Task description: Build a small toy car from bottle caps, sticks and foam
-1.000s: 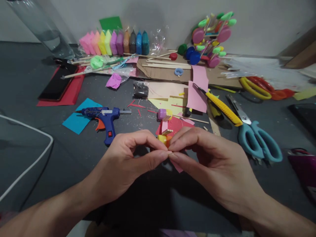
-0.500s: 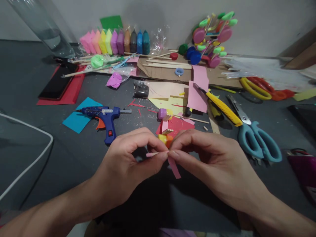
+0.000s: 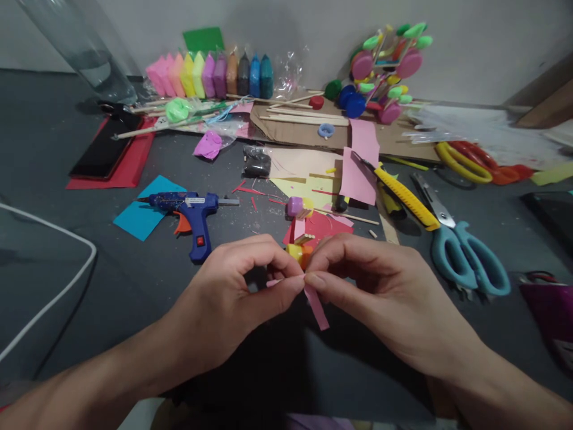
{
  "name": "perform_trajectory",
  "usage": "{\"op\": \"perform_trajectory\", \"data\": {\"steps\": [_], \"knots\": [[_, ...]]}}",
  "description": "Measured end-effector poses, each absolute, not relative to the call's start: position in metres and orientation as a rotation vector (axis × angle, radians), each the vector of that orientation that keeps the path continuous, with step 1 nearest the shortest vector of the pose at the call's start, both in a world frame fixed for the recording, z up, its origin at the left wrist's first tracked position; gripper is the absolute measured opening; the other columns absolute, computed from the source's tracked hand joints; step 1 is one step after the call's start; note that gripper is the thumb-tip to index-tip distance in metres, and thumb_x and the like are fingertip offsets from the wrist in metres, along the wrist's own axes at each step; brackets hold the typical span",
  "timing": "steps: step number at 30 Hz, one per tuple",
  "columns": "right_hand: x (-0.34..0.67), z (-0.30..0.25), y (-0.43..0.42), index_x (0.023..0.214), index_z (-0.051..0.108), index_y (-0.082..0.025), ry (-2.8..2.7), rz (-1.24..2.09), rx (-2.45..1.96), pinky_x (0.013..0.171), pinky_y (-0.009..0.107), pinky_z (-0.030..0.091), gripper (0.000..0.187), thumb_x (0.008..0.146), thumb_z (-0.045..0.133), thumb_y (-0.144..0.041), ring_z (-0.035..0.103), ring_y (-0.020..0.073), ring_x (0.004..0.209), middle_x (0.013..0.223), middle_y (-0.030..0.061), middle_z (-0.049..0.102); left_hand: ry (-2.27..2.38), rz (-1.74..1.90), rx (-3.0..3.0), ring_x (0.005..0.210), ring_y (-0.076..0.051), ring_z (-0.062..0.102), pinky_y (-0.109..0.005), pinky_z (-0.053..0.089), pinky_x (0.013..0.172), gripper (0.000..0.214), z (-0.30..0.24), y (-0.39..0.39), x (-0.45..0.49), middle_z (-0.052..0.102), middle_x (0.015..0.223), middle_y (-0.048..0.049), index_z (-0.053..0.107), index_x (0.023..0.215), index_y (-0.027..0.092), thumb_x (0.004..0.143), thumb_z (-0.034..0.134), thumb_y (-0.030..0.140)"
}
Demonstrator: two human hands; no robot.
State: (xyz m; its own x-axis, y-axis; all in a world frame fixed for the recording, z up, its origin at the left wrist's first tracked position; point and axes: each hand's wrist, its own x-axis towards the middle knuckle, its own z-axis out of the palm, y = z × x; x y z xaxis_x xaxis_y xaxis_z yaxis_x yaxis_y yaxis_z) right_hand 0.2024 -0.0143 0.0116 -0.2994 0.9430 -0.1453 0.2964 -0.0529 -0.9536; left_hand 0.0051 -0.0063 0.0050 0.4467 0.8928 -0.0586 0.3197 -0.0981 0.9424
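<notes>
My left hand (image 3: 250, 292) is closed in a pinch on a thin wooden stick (image 3: 272, 282), whose pink-covered end pokes out between thumb and curled fingers. Fingertip to fingertip with it, my right hand (image 3: 362, 283) pinches a narrow pink paper strip (image 3: 317, 307) against the stick. The strip's free end hangs down below the fingertips. Most of the stick is hidden by the fingers. Just beyond the hands stands a yellow and orange clay piece (image 3: 299, 254) with short sticks, and behind it lies a purple and yellow one (image 3: 299, 206).
A blue glue gun (image 3: 192, 212) rests on blue paper to the left. On the right are a yellow cutter (image 3: 405, 197) and teal-handled scissors (image 3: 465, 251). Clay packs (image 3: 215, 77), loose sticks (image 3: 304, 116) and a colourful stick-and-clay model (image 3: 387, 71) line the back. A white cable (image 3: 67, 275) crosses the left.
The stick's pink end has turned slightly and shows less bare wood between my left fingers. The strip's hanging end has dropped a little. Both hands keep their pinch in nearly the same place.
</notes>
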Motion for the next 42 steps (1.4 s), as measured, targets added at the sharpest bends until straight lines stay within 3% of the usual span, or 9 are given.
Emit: {"op": "perform_trajectory", "data": {"steps": [9,19,25,35,42], "knots": [[0.2002,0.0135,-0.0130,0.072,0.070,-0.019,-1.559,1.440,-1.348,0.051,0.013,0.044,0.013,0.082,0.076,-0.025,0.055,0.0060,0.056,0.065,-0.0041,0.066,1.078,0.655,1.529,0.066,-0.005,0.054,-0.016,0.041,0.061,0.014,0.0071,-0.0057,0.0053,0.062,0.071,0.0068,0.067,0.074,0.018,0.086,0.068,0.013],[0.2015,0.0154,-0.0126,0.074,0.069,-0.019,-1.670,1.388,-1.354,0.051,0.018,0.044,0.014,0.085,0.072,-0.025,0.054,0.0086,0.057,0.065,-0.0020,0.066,1.061,0.499,1.370,0.062,-0.009,0.045,-0.022,0.035,0.055,0.014,0.0071,-0.0048,0.0030,0.058,0.068,0.0055,0.069,0.077,0.019,0.089,0.067,0.025],[0.2042,0.0174,-0.0143,0.076,0.069,-0.020,-1.717,1.342,-1.334,0.054,0.019,0.045,0.012,0.087,0.071,-0.024,0.057,0.0099,0.060,0.069,-0.0016,0.068,0.970,0.512,1.404,0.074,-0.010,0.056,-0.022,0.042,0.068,0.020,0.0070,-0.0015,-0.0016,0.067,0.080,0.0033,0.072,0.081,0.020,0.096,0.060,0.026],[0.2039,0.0159,-0.0127,0.075,0.069,-0.019,-1.653,1.438,-1.393,0.052,0.019,0.042,0.017,0.085,0.075,-0.030,0.054,0.0089,0.059,0.068,-0.0020,0.066,1.015,0.538,1.390,0.070,-0.007,0.054,-0.019,0.040,0.065,0.014,0.0049,-0.0014,0.0022,0.065,0.074,0.0071,0.071,0.079,0.020,0.092,0.066,0.021],[0.2036,0.0152,-0.0138,0.073,0.066,-0.018,-1.520,1.646,-1.425,0.048,0.018,0.037,0.021,0.085,0.077,-0.031,0.049,0.0073,0.051,0.055,-0.0051,0.060,1.066,0.549,1.488,0.071,-0.008,0.057,-0.020,0.042,0.067,0.015,0.0066,-0.0009,0.0049,0.066,0.075,0.0065,0.070,0.076,0.019,0.090,0.066,0.017]]}}
